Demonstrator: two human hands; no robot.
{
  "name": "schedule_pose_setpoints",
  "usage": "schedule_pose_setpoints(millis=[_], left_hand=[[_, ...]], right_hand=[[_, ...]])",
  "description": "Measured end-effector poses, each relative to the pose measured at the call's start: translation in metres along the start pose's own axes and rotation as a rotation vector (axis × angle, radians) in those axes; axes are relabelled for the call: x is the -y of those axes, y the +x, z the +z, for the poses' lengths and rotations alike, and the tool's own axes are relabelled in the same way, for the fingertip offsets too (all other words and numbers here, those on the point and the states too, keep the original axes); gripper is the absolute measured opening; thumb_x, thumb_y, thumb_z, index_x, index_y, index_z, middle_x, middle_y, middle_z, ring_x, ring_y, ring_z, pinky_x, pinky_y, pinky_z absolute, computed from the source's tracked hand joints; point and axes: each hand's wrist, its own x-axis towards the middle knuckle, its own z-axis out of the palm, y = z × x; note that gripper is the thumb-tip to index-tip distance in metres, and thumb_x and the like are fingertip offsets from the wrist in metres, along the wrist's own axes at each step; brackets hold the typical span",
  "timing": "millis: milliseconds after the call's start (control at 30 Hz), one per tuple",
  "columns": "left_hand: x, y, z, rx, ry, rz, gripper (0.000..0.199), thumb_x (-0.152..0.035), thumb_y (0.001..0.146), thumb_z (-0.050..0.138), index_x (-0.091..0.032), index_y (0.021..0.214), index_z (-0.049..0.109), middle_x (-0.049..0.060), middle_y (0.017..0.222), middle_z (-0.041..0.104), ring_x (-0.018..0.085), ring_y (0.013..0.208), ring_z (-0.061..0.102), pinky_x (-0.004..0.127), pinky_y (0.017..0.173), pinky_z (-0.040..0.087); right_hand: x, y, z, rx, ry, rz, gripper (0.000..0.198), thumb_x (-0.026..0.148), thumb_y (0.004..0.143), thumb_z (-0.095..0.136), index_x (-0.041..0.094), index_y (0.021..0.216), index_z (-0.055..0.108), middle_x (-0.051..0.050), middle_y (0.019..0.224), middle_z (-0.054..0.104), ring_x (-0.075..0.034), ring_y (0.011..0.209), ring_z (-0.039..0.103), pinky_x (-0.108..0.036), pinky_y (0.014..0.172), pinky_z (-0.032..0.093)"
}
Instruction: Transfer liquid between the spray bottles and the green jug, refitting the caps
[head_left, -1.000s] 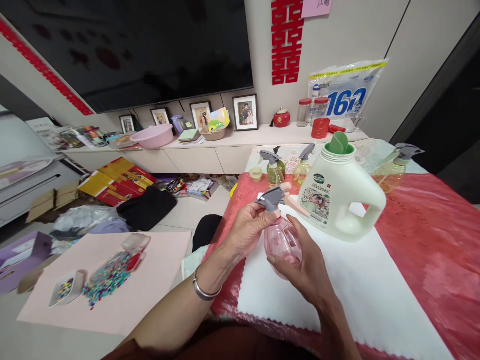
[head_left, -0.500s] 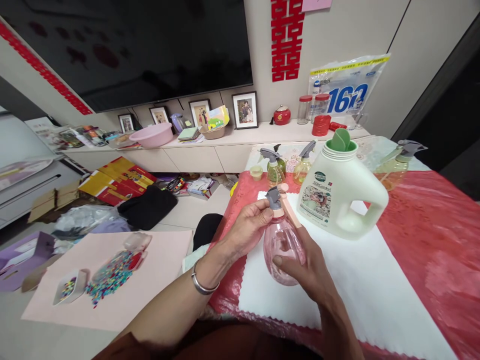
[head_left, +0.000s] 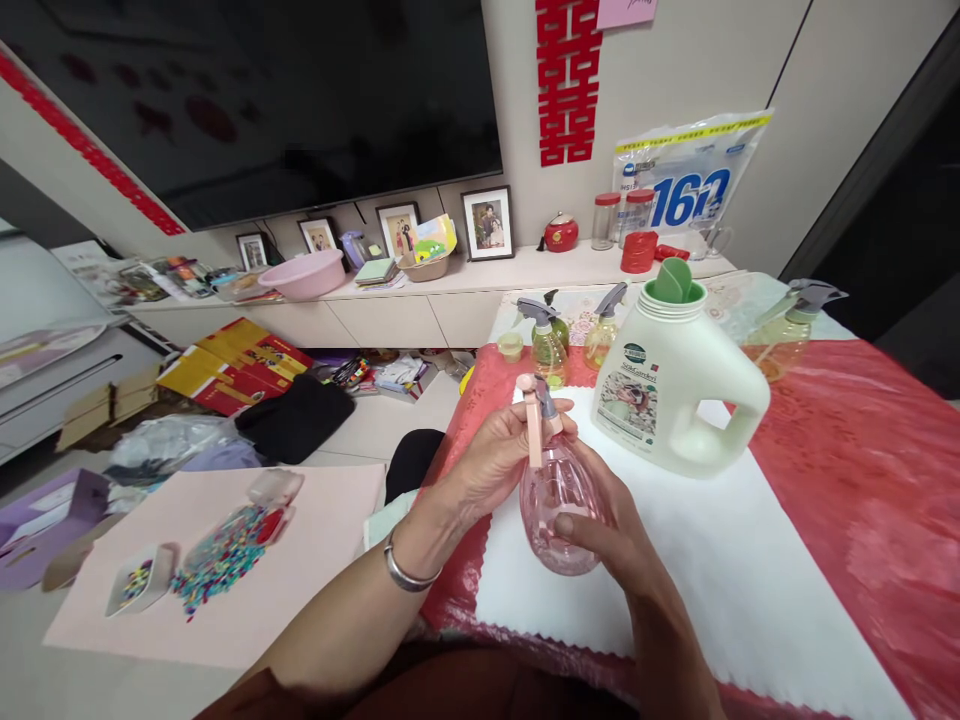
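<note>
A clear pink spray bottle (head_left: 559, 490) is held upright over a white scalloped mat (head_left: 705, 580). Its spray head (head_left: 534, 420), pink and grey with a long trigger, points up at the bottle's neck. My left hand (head_left: 499, 455) is closed round the spray head, with the fingers partly behind it. My right hand (head_left: 611, 515) grips the bottle's body from the right, thumb across the front. Just beyond, a large pale green detergent jug (head_left: 682, 380) stands on the mat with a green cup (head_left: 673, 282) in its open mouth.
Behind the mat stand a green spray bottle (head_left: 550, 352), a yellowish one (head_left: 600, 345) and a small cup (head_left: 510, 346). Another sprayer (head_left: 787, 340) is at the right. Red plastic (head_left: 855, 440) covers the table. Colourful beads (head_left: 225, 555) lie on a pink sheet lower left.
The spray head has turned on the bottle, its trigger swinging from the right side to the left front. My left fingers now reach around it; my right hand keeps its hold.
</note>
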Motion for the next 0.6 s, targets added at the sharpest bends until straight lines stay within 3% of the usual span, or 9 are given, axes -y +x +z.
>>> schedule_pose_setpoints(millis=[100, 200, 300, 433, 600], left_hand=[[0.0, 0.001, -0.003, -0.002, 0.018, -0.008, 0.045, -0.039, 0.065, 0.094, -0.016, 0.101, 0.08, 0.01, 0.101, 0.076, 0.021, 0.091, 0.069, 0.036, 0.09, 0.049], [-0.003, 0.001, -0.005, 0.006, 0.032, -0.039, 0.048, -0.04, 0.063, 0.095, -0.016, 0.102, 0.081, 0.008, 0.091, 0.076, 0.019, 0.081, 0.067, 0.033, 0.083, 0.049], [-0.007, 0.001, -0.006, 0.037, 0.038, -0.069, 0.051, -0.04, 0.061, 0.096, -0.016, 0.104, 0.08, 0.005, 0.081, 0.073, 0.016, 0.072, 0.065, 0.032, 0.078, 0.049], [-0.006, 0.002, -0.007, 0.04, 0.031, -0.038, 0.045, -0.035, 0.062, 0.096, -0.018, 0.1, 0.078, 0.006, 0.086, 0.074, 0.019, 0.081, 0.069, 0.034, 0.085, 0.051], [-0.006, 0.0, -0.009, 0.094, 0.057, -0.031, 0.027, -0.03, 0.074, 0.088, -0.017, 0.095, 0.076, 0.006, 0.097, 0.077, 0.024, 0.099, 0.071, 0.038, 0.095, 0.05]], right_hand=[[0.005, -0.002, 0.0, 0.019, -0.003, 0.008, 0.091, 0.044, 0.079, 0.079, 0.019, 0.156, 0.036, -0.008, 0.145, 0.048, -0.027, 0.128, 0.053, -0.035, 0.106, 0.05], [0.006, -0.003, -0.003, 0.061, 0.052, 0.029, 0.092, 0.043, 0.078, 0.08, 0.021, 0.157, 0.036, -0.007, 0.149, 0.044, -0.028, 0.133, 0.049, -0.036, 0.11, 0.047], [0.005, -0.004, -0.005, 0.109, 0.143, 0.055, 0.09, 0.043, 0.077, 0.08, 0.02, 0.154, 0.039, -0.008, 0.14, 0.052, -0.025, 0.115, 0.06, -0.033, 0.097, 0.052], [0.001, -0.005, -0.007, 0.134, 0.243, 0.09, 0.084, 0.044, 0.075, 0.08, 0.019, 0.147, 0.047, -0.009, 0.122, 0.06, -0.023, 0.1, 0.062, -0.028, 0.08, 0.053], [-0.005, -0.006, -0.008, 0.152, 0.32, 0.1, 0.072, 0.046, 0.075, 0.08, 0.02, 0.137, 0.056, -0.008, 0.112, 0.061, -0.021, 0.092, 0.06, -0.029, 0.08, 0.051]])
